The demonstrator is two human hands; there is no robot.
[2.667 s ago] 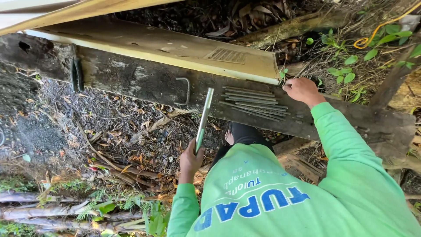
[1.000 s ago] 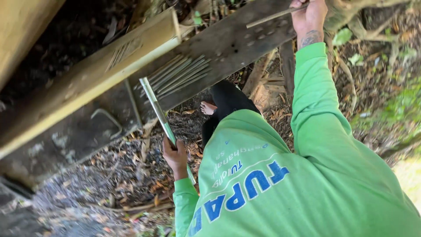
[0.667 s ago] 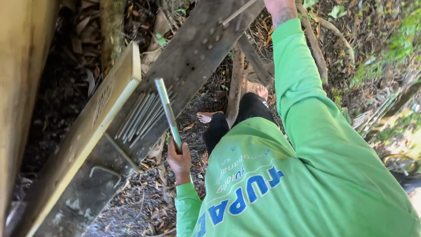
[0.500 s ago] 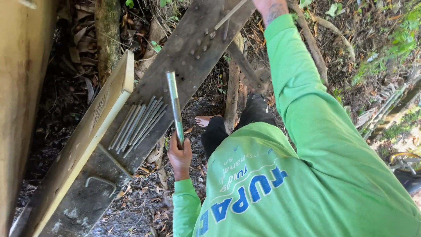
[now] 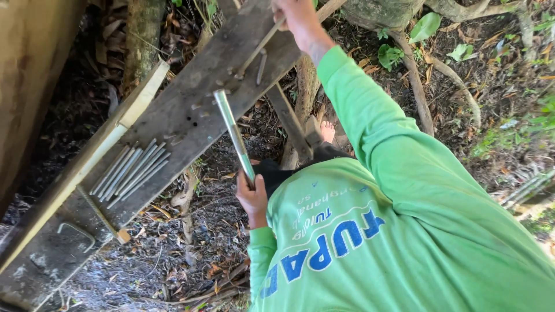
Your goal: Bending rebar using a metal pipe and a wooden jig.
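My left hand (image 5: 252, 196) grips the lower end of a silvery metal tube (image 5: 234, 136), which slants up so that its top end lies over a weathered grey plank (image 5: 191, 110). My right hand (image 5: 296, 17), at the top edge of the view, holds a thin metal rod (image 5: 261, 47) whose lower tip touches the plank near a short nail (image 5: 261, 59). Several thin grey rods (image 5: 130, 173) lie side by side lower down on the plank. My green long-sleeved shirt (image 5: 404, 231) fills the lower right.
A pale wooden beam (image 5: 87, 167) runs along the plank's left edge. A threaded bolt (image 5: 98, 211) and a bent metal staple (image 5: 72, 231) sit near the plank's lower end. A bare foot (image 5: 328, 132), tree roots (image 5: 413, 86) and dead leaves (image 5: 191, 254) lie beneath.
The view has swung, so the plank now runs steeply up to the right. My right hand has risen to the plank's upper end with a thin rod. My left hand keeps hold of the tube.
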